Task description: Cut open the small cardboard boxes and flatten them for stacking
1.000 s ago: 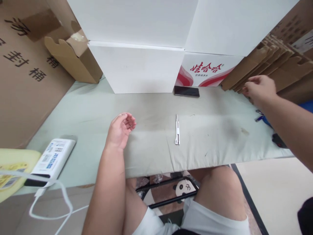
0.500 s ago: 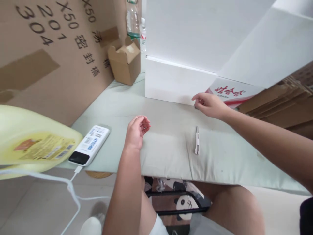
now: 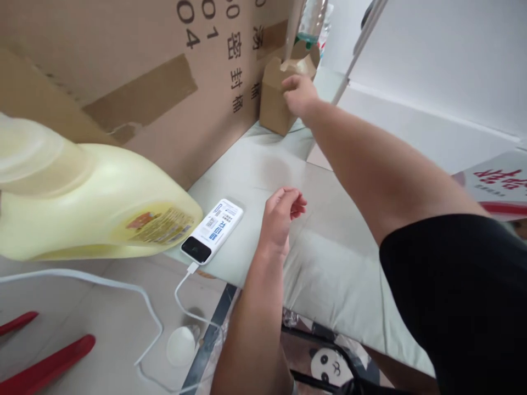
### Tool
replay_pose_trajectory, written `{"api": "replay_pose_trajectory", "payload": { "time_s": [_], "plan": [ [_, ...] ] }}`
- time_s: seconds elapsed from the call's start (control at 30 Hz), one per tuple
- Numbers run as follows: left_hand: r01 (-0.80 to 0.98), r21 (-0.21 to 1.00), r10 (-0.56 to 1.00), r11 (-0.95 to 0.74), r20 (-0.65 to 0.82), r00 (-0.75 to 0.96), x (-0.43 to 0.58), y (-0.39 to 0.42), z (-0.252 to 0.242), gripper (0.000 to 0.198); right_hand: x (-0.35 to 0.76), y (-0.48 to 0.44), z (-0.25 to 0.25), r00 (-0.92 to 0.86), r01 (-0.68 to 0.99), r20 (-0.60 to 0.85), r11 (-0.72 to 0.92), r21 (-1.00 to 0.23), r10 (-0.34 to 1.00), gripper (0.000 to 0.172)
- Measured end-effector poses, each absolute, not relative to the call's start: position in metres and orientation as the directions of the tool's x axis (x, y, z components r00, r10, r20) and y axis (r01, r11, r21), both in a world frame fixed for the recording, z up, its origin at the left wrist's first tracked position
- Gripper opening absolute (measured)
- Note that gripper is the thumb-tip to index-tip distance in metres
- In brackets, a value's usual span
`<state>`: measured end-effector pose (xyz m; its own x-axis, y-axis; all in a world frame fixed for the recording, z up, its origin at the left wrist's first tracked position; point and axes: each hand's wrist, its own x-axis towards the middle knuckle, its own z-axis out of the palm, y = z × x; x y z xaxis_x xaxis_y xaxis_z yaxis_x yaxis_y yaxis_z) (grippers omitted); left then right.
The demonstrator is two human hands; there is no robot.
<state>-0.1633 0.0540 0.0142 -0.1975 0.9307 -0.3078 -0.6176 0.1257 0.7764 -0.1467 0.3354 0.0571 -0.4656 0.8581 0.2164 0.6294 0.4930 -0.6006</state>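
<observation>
My right hand (image 3: 300, 94) reaches across to the far left of the table and rests on the top edge of a small open cardboard box (image 3: 275, 99), its fingers curled over the rim. My left hand (image 3: 281, 215) lies on the pale green table cover (image 3: 329, 274), fingers loosely curled, holding nothing. A white power bank (image 3: 213, 230) lies just left of that hand, with a white cable (image 3: 164, 307) running down from it.
A big yellow plastic jug (image 3: 94, 208) lies at the left. Behind it stands a large brown carton (image 3: 135, 71) with printed characters. White boxes (image 3: 432, 120) and a red-printed carton (image 3: 498, 184) stand at the right. Plastic bottles (image 3: 313, 22) stand behind the small box. Red bars (image 3: 45, 362) lie on the floor.
My right hand has swung from the right side past the white box to the small cardboard box at far left. The view has turned left. My left hand has stayed in place.
</observation>
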Motion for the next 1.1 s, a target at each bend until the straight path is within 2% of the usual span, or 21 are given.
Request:
{"api": "replay_pose_trajectory", "payload": {
  "time_s": [0.1, 0.17, 0.27, 0.37, 0.47, 0.53, 0.63, 0.73, 0.83, 0.9, 1.0, 1.1],
  "plan": [
    [-0.620, 0.778, 0.928, 0.102, -0.299, -0.222, -0.171, 0.051, 0.014, 0.017, -0.147, 0.321, 0.067, -0.342, 0.660, 0.118, 0.327, -0.677, 0.932, 0.037],
    [-0.631, 0.772, 0.919, 0.074, -0.299, -0.257, -0.176, 0.051, 0.014, 0.015, -0.134, 0.296, 0.067, -0.329, 0.648, 0.121, 0.317, -0.692, 0.937, 0.035],
    [-0.641, 0.765, 0.874, -0.068, -0.265, -0.408, -0.181, 0.053, 0.015, 0.012, -0.088, 0.242, 0.064, -0.351, 0.605, 0.150, 0.346, -0.717, 0.924, 0.033],
    [-0.553, 0.787, 0.734, -0.274, -0.200, -0.648, -0.186, 0.053, 0.015, 0.015, -0.017, 0.170, 0.067, -0.392, 0.480, 0.238, 0.419, -0.771, 0.889, 0.024],
    [-0.413, 0.850, 0.686, -0.327, -0.088, -0.722, -0.188, 0.052, 0.012, 0.015, 0.056, 0.088, 0.073, -0.457, 0.433, 0.366, 0.562, -0.704, 0.811, 0.017],
    [-0.311, 0.897, 0.772, -0.312, 0.049, -0.634, -0.185, 0.052, 0.009, 0.023, 0.093, 0.037, 0.075, -0.570, 0.421, 0.390, 0.665, -0.617, 0.723, 0.022],
    [-0.134, 0.937, 0.874, -0.322, 0.240, -0.423, -0.173, 0.054, 0.006, 0.052, 0.122, -0.017, 0.068, -0.596, 0.417, 0.419, 0.710, -0.567, 0.685, 0.035],
    [0.007, 0.938, 0.904, -0.346, 0.336, -0.263, -0.156, 0.057, 0.008, 0.068, 0.125, -0.039, 0.058, -0.621, 0.412, 0.442, 0.749, -0.518, 0.647, 0.050],
    [0.089, 0.932, 0.927, -0.351, 0.359, -0.107, -0.139, 0.059, 0.014, 0.072, 0.120, -0.041, 0.054, -0.672, 0.461, 0.428, 0.794, -0.395, 0.604, 0.034],
    [0.132, 0.938, 0.945, -0.319, 0.325, -0.025, -0.128, 0.060, 0.019, 0.074, 0.120, -0.041, 0.056, -0.670, 0.490, 0.443, 0.803, -0.339, 0.595, 0.022],
    [0.194, 0.940, 0.960, -0.281, 0.276, 0.050, -0.115, 0.061, 0.024, 0.077, 0.129, -0.048, 0.062, -0.659, 0.457, 0.493, 0.823, -0.337, 0.568, 0.015],
    [0.203, 0.931, 0.953, -0.303, 0.294, 0.071, -0.105, 0.057, 0.032, 0.076, 0.144, -0.059, 0.065, -0.648, 0.409, 0.528, 0.836, -0.366, 0.548, 0.015]
  ]
}}
